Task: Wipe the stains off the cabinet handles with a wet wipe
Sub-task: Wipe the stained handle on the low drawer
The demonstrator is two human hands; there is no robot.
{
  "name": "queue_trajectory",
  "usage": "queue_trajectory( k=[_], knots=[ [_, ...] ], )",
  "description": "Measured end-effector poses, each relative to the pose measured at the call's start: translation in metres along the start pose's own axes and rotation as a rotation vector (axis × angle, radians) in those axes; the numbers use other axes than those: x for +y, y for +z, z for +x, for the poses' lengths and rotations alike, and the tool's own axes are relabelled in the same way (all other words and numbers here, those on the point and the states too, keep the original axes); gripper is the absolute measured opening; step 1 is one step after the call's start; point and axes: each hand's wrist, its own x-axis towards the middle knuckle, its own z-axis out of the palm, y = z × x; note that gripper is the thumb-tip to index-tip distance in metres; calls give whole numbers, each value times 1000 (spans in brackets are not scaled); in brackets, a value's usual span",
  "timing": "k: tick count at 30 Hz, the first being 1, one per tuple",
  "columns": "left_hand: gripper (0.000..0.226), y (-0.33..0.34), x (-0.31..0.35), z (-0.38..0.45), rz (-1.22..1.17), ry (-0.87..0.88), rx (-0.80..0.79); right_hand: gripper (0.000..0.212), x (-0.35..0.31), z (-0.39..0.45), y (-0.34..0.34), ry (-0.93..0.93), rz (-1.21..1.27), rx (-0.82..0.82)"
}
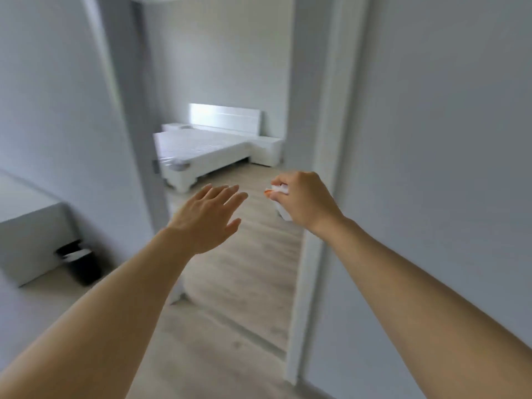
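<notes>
We see both arms stretched forward in front of an open doorway [230, 254]. The left hand [205, 218] is spread, with straight fingers that touch nothing. The right hand [305, 201] has its fingers curled around a white wet wipe [280, 190], which is crumpled; a part of it shows above the fingers and a part hangs under the hand. Through the doorway we see a white bed [201, 151] with a headboard on a light wooden floor [244, 269]. At the left stands a grey cabinet [28, 226], and just beside it a black bin [80, 266]. The picture is a little blurred, and we cannot make out any handles.
</notes>
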Motion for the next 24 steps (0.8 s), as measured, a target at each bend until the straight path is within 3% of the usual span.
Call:
queue_trajectory(
  k=[10,24],
  knots=[
    [55,33,-247,-196,150,-475,-230,27,-233,103,213,-318,196,-250],
    [59,53,-528,-334,279,-787,-429,34,-482,229,432,-545,421,-385]
  ],
)
